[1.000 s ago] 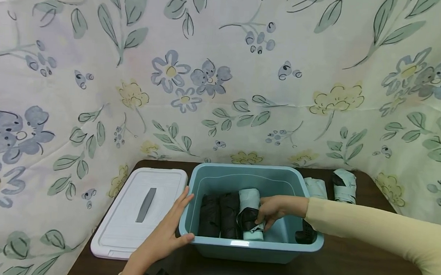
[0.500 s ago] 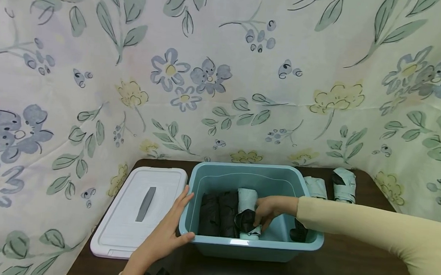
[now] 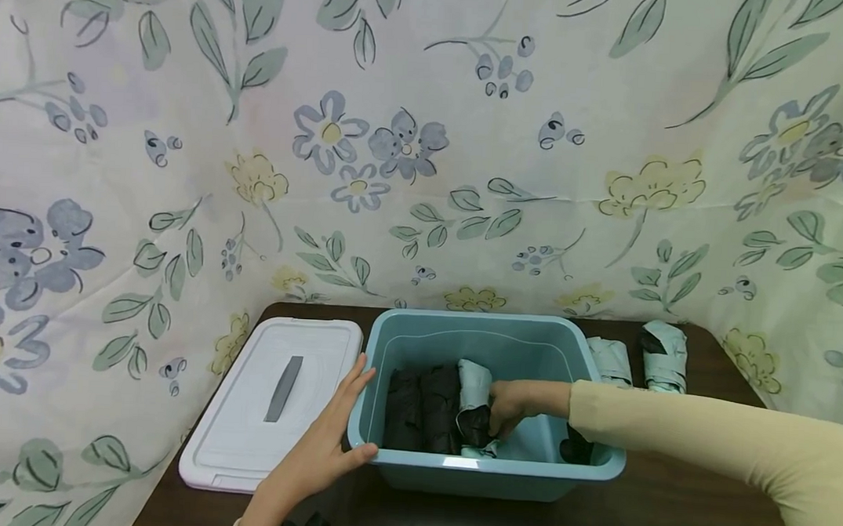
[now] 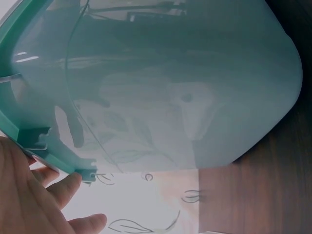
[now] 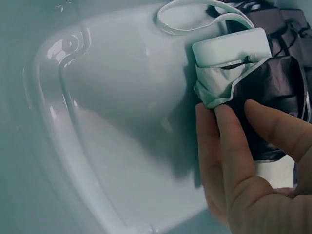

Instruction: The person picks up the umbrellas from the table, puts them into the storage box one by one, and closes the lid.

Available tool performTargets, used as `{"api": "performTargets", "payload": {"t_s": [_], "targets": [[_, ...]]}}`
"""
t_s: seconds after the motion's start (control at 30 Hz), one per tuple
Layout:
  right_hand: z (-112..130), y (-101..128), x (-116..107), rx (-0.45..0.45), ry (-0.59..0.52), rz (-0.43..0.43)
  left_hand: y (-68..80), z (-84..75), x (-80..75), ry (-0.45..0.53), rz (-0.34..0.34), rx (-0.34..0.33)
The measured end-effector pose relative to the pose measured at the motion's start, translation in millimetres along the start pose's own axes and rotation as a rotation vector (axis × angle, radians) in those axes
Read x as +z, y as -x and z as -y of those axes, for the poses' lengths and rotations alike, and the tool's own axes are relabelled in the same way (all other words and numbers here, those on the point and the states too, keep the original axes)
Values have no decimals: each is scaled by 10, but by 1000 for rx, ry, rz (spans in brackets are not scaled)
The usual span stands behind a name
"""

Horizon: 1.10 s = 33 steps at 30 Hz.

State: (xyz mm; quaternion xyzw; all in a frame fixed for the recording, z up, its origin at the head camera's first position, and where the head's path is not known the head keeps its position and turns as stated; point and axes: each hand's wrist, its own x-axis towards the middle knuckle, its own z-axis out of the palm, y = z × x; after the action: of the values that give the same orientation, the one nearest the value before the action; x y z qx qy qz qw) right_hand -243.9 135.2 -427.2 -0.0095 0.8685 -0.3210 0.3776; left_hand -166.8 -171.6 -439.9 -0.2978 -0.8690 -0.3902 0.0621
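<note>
1 bin (image 3: 483,476), 1 lid (image 3: 245,428), 5 folded umbrellas (image 3: 475,375).

A dark brown wooden counter (image 3: 665,509) stands boxed in by a pale cloth backdrop (image 3: 427,138) printed with blue and yellow flowers and grey-green leaves. The cloth rises behind the counter and folds forward along its left and right ends, creased at the corners. Soft, even light falls on the cloth above the counter.
</note>
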Motion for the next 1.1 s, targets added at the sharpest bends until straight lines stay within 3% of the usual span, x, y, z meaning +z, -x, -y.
{"api": "performTargets", "payload": {"t_s": [0.13, 0.37, 0.87, 1.1], "targets": [[5, 4, -5, 0, -10, -12, -13, 3, 3, 2, 2, 2], [-7, -31, 23, -77, 16, -48, -23, 2, 7, 7, 9, -5], [26, -94, 11, -123, 22, -10, -19, -20, -20, 5, 24, -13], [60, -99, 1, -15, -21, -1, -19, -17, -41, -10, 36, -11]]}}
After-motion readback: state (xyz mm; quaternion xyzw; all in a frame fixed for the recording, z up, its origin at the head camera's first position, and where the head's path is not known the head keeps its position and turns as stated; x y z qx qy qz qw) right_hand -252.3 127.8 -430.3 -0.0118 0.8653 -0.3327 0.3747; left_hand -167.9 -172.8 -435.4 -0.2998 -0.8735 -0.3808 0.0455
